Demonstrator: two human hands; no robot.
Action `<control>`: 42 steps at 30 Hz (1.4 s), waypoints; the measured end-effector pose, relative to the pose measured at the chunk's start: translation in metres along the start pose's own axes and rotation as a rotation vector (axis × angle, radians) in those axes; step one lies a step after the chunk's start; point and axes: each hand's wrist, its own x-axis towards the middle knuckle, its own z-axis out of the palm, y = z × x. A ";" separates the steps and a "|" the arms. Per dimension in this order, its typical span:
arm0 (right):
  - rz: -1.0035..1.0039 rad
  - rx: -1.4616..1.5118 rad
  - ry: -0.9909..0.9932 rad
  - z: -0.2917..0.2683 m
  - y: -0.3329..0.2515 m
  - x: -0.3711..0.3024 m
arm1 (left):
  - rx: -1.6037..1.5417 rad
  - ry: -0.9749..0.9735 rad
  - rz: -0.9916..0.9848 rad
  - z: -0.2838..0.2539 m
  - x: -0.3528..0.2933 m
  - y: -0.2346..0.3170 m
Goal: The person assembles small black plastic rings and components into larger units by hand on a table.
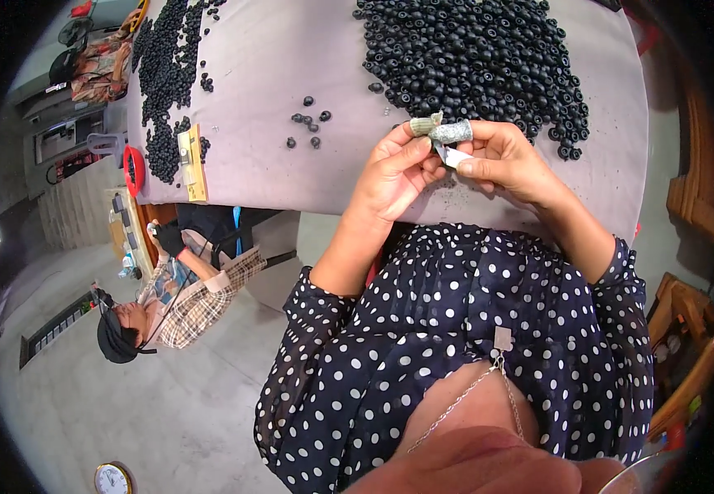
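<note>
My left hand and my right hand meet above the table's near edge, fingers closed in a pinch. A greenish-tan cover wraps the left index fingertip, and a speckled grey cover wraps the right one. By the right thumb shows a small white piece, with something thin and bluish-grey beside it. What the fingers pinch is mostly hidden and too small to name. Just beyond my hands spreads a large heap of small black round parts, many with a round opening on top.
Several loose black parts lie left of my hands on the grey tablecloth. Farther left are a heap of smaller black pieces, a yellowish strip and a red bowl. Another person sits at the left wearing dark gloves.
</note>
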 end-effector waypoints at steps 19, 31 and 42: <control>0.012 0.026 -0.043 -0.006 0.006 0.004 | -0.010 -0.030 -0.008 -0.008 0.003 -0.002; 0.036 0.065 -0.037 -0.007 0.006 0.005 | -0.032 -0.115 -0.021 -0.008 0.005 0.000; 0.044 0.111 0.009 -0.010 0.006 0.007 | -0.101 -0.196 -0.057 -0.015 0.016 -0.002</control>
